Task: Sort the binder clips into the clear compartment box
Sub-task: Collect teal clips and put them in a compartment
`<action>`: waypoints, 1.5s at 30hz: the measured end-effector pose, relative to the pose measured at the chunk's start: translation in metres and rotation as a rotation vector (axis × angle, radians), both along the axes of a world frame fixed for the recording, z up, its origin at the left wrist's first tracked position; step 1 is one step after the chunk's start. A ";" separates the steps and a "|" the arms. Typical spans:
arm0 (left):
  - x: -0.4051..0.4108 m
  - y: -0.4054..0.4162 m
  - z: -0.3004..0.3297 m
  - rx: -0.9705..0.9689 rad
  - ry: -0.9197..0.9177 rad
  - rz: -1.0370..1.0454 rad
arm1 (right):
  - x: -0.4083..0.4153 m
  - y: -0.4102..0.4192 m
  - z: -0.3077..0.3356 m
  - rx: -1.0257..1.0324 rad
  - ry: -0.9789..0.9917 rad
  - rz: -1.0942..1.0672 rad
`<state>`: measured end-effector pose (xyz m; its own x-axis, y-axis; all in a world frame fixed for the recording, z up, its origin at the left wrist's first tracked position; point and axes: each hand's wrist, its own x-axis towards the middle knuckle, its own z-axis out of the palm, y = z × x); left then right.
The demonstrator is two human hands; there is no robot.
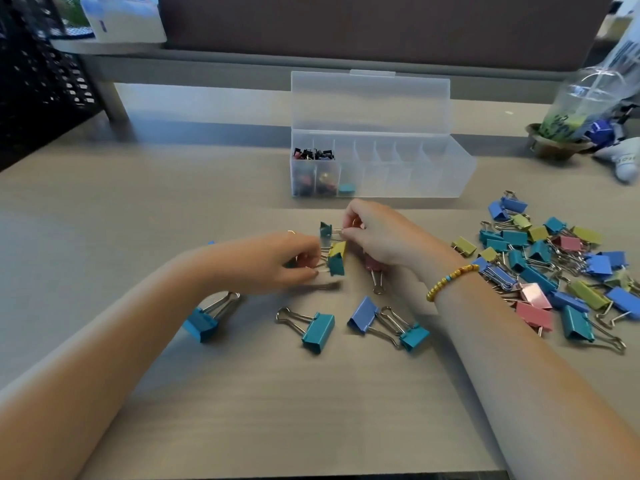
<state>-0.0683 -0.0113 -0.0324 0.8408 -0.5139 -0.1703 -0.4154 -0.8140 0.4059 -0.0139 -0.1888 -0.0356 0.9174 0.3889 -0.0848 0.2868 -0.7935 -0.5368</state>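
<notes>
Right hand [377, 233] pinches wire handle of small teal clip [325, 229], clip pointing left; box [450, 168] just beyond, lid up, right hand nearer. Left hand [287, 261] pinches handles of teal-yellow clips [336, 259]. Clip pile [554, 265] on tabletop [311, 393] at right. No legible writing

Colourful binder clips [554, 268] scattered on desk, clear compartment box [377, 164] open behind

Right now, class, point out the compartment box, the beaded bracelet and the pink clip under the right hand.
compartment box [446, 174]: head view, front wall.
beaded bracelet [450, 277]: head view, yellow beads.
pink clip [371, 264]: head view, pink body.
</notes>
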 end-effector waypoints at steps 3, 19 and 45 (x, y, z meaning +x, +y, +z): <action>0.007 0.002 0.018 -0.197 0.046 0.066 | 0.008 -0.005 0.008 0.175 -0.072 -0.065; 0.151 -0.007 0.052 -0.380 -0.522 0.555 | 0.134 0.001 0.045 -0.256 -0.434 -0.092; 0.160 -0.003 0.039 -0.410 -0.433 0.551 | 0.145 0.009 0.056 0.291 -0.066 -0.233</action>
<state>0.0912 -0.0140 0.0071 0.9395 0.0422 0.3400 -0.1869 -0.7686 0.6118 0.1311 -0.1803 0.0207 0.9839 0.1684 0.0604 0.1578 -0.6584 -0.7359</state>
